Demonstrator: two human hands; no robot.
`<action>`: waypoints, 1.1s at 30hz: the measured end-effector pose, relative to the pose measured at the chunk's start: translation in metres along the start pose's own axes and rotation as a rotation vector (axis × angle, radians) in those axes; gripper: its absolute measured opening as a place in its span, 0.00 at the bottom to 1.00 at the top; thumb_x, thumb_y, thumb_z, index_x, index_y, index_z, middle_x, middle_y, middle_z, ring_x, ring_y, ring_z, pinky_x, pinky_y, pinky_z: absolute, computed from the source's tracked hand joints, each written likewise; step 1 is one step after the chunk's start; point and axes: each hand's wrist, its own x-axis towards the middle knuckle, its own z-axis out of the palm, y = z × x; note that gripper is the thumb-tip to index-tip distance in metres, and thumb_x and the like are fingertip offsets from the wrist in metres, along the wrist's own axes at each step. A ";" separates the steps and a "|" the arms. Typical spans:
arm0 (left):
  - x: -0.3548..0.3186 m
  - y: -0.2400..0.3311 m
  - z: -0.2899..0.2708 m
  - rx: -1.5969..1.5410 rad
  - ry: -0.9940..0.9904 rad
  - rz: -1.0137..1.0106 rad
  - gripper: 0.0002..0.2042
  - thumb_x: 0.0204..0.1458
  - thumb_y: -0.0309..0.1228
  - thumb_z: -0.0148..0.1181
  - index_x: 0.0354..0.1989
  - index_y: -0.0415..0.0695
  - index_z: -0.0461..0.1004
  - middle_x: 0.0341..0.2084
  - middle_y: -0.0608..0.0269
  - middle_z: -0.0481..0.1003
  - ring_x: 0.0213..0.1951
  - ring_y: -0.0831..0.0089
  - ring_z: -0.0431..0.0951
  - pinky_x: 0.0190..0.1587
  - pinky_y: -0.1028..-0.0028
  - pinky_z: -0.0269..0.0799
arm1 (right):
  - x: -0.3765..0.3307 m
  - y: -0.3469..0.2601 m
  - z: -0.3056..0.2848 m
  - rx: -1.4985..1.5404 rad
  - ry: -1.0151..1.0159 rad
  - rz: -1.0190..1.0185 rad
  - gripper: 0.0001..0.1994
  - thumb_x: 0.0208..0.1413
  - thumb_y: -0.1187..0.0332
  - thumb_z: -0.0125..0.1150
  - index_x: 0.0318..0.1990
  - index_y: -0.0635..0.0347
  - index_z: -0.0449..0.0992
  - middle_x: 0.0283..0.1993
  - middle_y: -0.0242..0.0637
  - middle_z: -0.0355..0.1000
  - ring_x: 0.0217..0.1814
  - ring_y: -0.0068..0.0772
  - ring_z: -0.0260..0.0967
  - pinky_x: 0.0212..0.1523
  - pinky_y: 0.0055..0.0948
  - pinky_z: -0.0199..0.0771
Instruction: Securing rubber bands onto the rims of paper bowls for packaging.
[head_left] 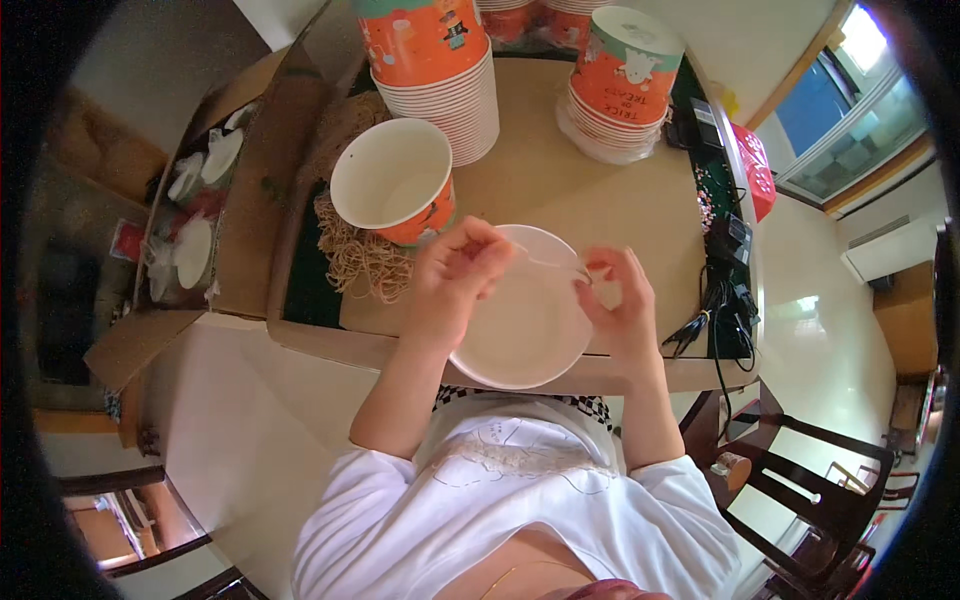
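Observation:
Above a white paper tub (525, 330) at the table's near edge, both my hands are raised with their fingertips pinched. A thin pale strand (548, 263) runs between them across the tub's far rim. My left hand (462, 262) grips its left end, and my right hand (620, 293) has the other end. The strand is too fine and blurred to tell its material. Left of the tub, an upright orange paper bucket (393, 178) with a white inside stands beside a heap of tan string (365, 250).
Tall stacks of orange printed buckets (435, 95) and a wrapped upside-down stack (622, 90) stand farther back on the cardboard-covered table (535, 150). Black cables (715, 300) and adapters line the right edge. An open carton (250, 200) of white pieces is at left, a dark chair (800, 480) at right.

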 end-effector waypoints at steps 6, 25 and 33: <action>-0.006 0.014 0.009 0.771 0.103 0.150 0.16 0.48 0.16 0.55 0.45 0.45 0.71 0.23 0.77 0.60 0.25 0.89 0.60 0.27 0.87 0.56 | 0.017 0.008 0.000 0.059 0.085 0.081 0.04 0.53 0.77 0.56 0.37 0.65 0.71 0.29 0.41 0.72 0.32 0.35 0.72 0.35 0.28 0.72; -0.013 0.002 -0.084 1.002 0.160 0.011 0.08 0.57 0.31 0.55 0.36 0.37 0.75 0.18 0.71 0.72 0.22 0.83 0.69 0.29 0.80 0.68 | 0.041 0.013 0.007 0.208 -0.385 0.262 0.05 0.58 0.75 0.55 0.41 0.65 0.74 0.32 0.30 0.73 0.35 0.17 0.69 0.36 0.19 0.70; -0.006 -0.034 -0.104 0.607 -0.088 -0.302 0.10 0.61 0.33 0.51 0.30 0.42 0.73 0.23 0.76 0.71 0.27 0.87 0.68 0.30 0.83 0.65 | 0.036 0.034 0.026 0.183 -0.571 0.353 0.07 0.60 0.69 0.56 0.36 0.65 0.75 0.30 0.30 0.74 0.34 0.16 0.69 0.34 0.22 0.71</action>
